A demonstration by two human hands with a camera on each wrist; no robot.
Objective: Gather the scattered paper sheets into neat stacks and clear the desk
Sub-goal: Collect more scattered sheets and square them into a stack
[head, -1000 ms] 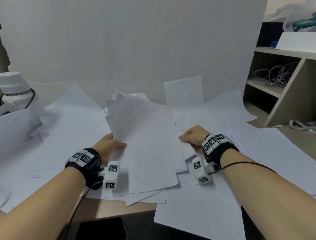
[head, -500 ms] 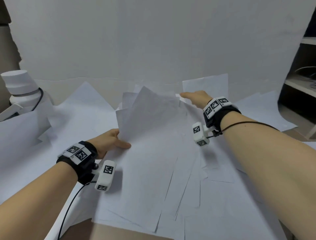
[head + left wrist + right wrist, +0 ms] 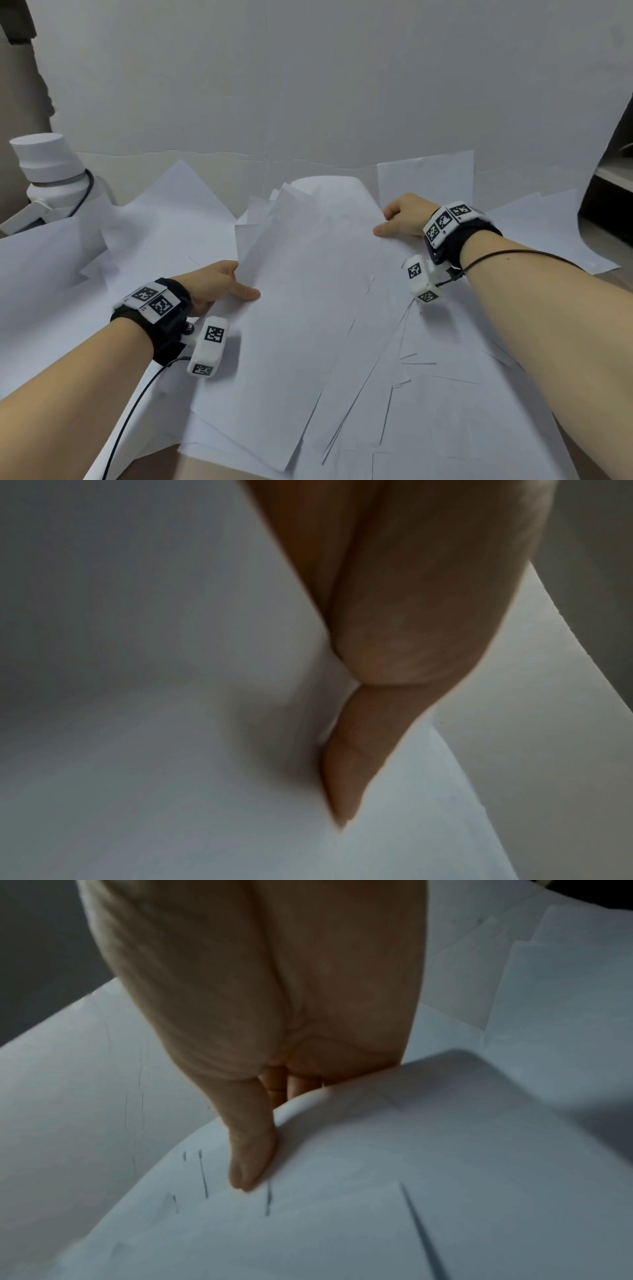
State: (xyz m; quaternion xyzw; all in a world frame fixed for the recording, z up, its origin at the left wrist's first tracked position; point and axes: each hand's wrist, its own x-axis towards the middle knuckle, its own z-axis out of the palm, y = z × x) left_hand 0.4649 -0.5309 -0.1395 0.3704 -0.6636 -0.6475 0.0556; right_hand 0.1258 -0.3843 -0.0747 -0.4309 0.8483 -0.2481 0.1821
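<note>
Pinching the bundle of sheets [image 3: 308, 274] from both sides: left hand [image 3: 212, 287] with thumb on top at the left edge, right hand [image 3: 404, 219] with thumb on top, fingers [image 3: 298, 1083] curled under the far right edge. Lying fanned over loose paper sheets [image 3: 154, 219] covering the worktop [image 3: 154, 462]. Beyond, white backdrop [image 3: 308, 85], white bottle [image 3: 51, 171] far left.

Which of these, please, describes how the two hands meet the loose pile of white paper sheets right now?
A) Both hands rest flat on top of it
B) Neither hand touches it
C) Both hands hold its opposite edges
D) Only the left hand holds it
C: the left hand grips the near-left edge of the loose pile of white paper sheets, thumb on top, while the right hand holds the far-right edge.
</note>
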